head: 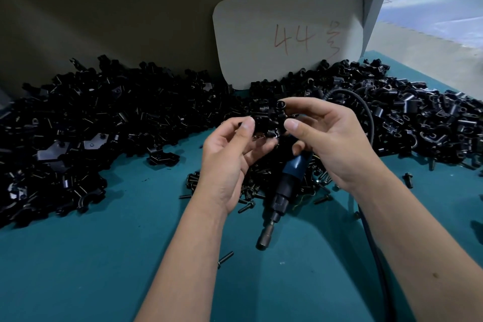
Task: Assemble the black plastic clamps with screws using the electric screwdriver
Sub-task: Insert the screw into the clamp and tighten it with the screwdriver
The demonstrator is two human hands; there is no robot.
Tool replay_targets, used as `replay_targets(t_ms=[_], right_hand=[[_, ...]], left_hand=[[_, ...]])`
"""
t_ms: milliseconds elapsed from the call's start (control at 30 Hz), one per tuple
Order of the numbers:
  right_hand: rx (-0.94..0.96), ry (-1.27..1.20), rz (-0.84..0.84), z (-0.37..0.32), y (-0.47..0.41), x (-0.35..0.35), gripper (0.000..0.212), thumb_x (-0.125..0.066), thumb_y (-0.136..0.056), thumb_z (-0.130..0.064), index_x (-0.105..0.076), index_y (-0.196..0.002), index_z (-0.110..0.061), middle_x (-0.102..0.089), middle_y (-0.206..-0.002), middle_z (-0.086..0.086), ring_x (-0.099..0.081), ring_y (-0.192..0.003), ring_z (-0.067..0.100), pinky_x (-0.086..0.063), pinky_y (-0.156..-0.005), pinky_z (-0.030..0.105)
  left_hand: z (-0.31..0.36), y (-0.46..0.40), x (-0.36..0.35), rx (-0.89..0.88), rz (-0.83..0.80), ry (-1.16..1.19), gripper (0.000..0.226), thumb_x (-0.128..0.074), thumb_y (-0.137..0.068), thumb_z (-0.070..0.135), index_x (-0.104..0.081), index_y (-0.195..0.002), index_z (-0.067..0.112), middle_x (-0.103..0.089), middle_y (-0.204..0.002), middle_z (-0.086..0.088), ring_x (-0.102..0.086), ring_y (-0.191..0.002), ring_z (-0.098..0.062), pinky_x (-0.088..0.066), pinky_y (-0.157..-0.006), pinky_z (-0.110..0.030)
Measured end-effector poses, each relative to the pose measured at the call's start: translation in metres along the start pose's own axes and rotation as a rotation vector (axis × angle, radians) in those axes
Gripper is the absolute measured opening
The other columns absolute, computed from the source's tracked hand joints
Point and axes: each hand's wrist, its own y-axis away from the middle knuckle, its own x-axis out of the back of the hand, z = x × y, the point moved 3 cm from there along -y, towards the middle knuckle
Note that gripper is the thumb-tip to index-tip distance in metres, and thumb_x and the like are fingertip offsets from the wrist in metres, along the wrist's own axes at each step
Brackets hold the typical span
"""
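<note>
Black plastic clamps (109,117) heaped in glossy piles, edges catching light. Small dark metal screws (251,191), faintly shiny. Electric screwdriver (283,185) with blue and black plastic body, smooth, ending in a dull steel-grey metal bit holder. Black rubbery cable (366,117), matt. Teal desk (130,256) covering, matt and smooth. Pale grey card (261,34), matt paper-like, marked in red pen.

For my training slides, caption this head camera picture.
Both hands, left hand and right hand, hold a black clamp above the electric screwdriver on the teal table.
</note>
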Motion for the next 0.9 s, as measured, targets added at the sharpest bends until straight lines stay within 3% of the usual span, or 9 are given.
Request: replay_targets(t_ms=[100, 167, 267, 367, 467, 567, 667, 800, 900], right_hand=[[0.02, 0.015, -0.005, 0.001, 0.0, -0.002, 0.03, -0.077, -0.088, -0.006, -0.079, -0.113, -0.023, -0.075, -0.109, 0.005, -0.065, -0.091, 0.019, -0.054, -0.062, 0.027], [0.051, 0.061, 0.001, -0.001, -0.001, -0.005, 0.031, -0.079, -0.085, -0.008, -0.08, -0.112, -0.023, -0.075, -0.104, 0.003, -0.064, -0.086, 0.018, -0.055, -0.061, 0.029], [0.084, 0.125, 0.002, -0.003, -0.002, -0.009, 0.032, -0.081, -0.085, -0.005, -0.079, -0.114, -0.02, -0.076, -0.096, 0.0, -0.064, -0.08, 0.017, -0.055, -0.059, 0.03], [0.11, 0.221, 0.009, -0.007, -0.001, -0.01, 0.031, -0.082, -0.087, -0.006, -0.078, -0.113, -0.022, -0.076, -0.092, -0.005, -0.065, -0.075, 0.009, -0.054, -0.058, 0.025], [0.123, 0.357, -0.001, -0.007, -0.001, -0.01, 0.029, -0.083, -0.087, -0.016, -0.078, -0.114, -0.026, -0.075, -0.098, -0.001, -0.069, -0.088, 0.012, -0.059, -0.065, 0.03], [0.152, 0.426, -0.036, -0.007, -0.001, -0.012, 0.029, -0.082, -0.089, -0.017, -0.077, -0.115, -0.028, -0.075, -0.11, -0.008, -0.069, -0.106, 0.015, -0.061, -0.083, 0.031], [0.143, 0.392, -0.041, -0.009, -0.002, -0.014, 0.03, -0.081, -0.09, -0.016, -0.077, -0.114, -0.033, -0.078, -0.106, -0.009, -0.073, -0.103, 0.013, -0.06, -0.087, 0.027], [0.114, 0.297, 0.004, -0.009, -0.003, -0.01, 0.028, -0.079, -0.092, -0.013, -0.078, -0.113, -0.031, -0.078, -0.101, -0.002, -0.075, -0.094, 0.016, -0.062, -0.078, 0.031], [0.104, 0.309, -0.008, -0.009, -0.003, -0.012, 0.025, -0.078, -0.092, -0.01, -0.079, -0.113, -0.025, -0.079, -0.099, -0.003, -0.076, -0.092, 0.014, -0.061, -0.07, 0.025]], left_hand=[[-0.003, -0.001, 0.003, 0.056, 0.158, 0.0, 0.031, -0.061, -0.104, 0.024, -0.081, -0.082, 0.015, -0.077, -0.085, -0.01, -0.075, -0.067, -0.019, -0.058, -0.059, -0.02], [-0.003, -0.001, 0.004, 0.085, 0.22, 0.068, 0.022, -0.059, -0.106, 0.017, -0.076, -0.095, 0.01, -0.077, -0.083, -0.01, -0.073, -0.064, -0.018, -0.056, -0.055, -0.019], [-0.001, 0.0, 0.004, 0.1, 0.215, 0.1, 0.015, -0.058, -0.104, 0.009, -0.068, -0.116, 0.012, -0.078, -0.09, -0.008, -0.072, -0.065, -0.016, -0.056, -0.057, -0.019], [-0.003, -0.001, 0.002, 0.093, 0.205, 0.118, 0.023, -0.054, -0.105, 0.002, -0.072, -0.115, 0.01, -0.078, -0.1, -0.009, -0.073, -0.073, -0.015, -0.058, -0.063, -0.019], [-0.004, 0.0, -0.001, 0.08, 0.162, 0.117, 0.032, -0.046, -0.107, -0.002, -0.076, -0.105, 0.008, -0.079, -0.102, -0.007, -0.076, -0.087, -0.015, -0.059, -0.071, -0.02], [-0.007, 0.001, -0.004, 0.116, 0.083, 0.118, 0.032, -0.045, -0.108, 0.0, -0.076, -0.102, 0.01, -0.079, -0.101, -0.008, -0.077, -0.088, -0.018, -0.06, -0.069, -0.021], [-0.009, 0.002, -0.006, 0.116, -0.007, 0.054, 0.02, -0.05, -0.107, 0.002, -0.069, -0.112, 0.007, -0.078, -0.104, -0.011, -0.077, -0.092, -0.023, -0.061, -0.074, -0.026], [-0.008, 0.003, -0.006, 0.048, -0.118, -0.047, 0.021, -0.065, -0.093, 0.005, -0.066, -0.114, 0.007, -0.076, -0.104, -0.013, -0.077, -0.091, -0.029, -0.061, -0.077, -0.031], [-0.008, 0.003, -0.006, -0.04, -0.098, -0.26, 0.022, -0.081, -0.086, 0.006, -0.066, -0.1, 0.013, -0.076, -0.092, -0.005, -0.077, -0.085, -0.023, -0.061, -0.072, -0.031]])
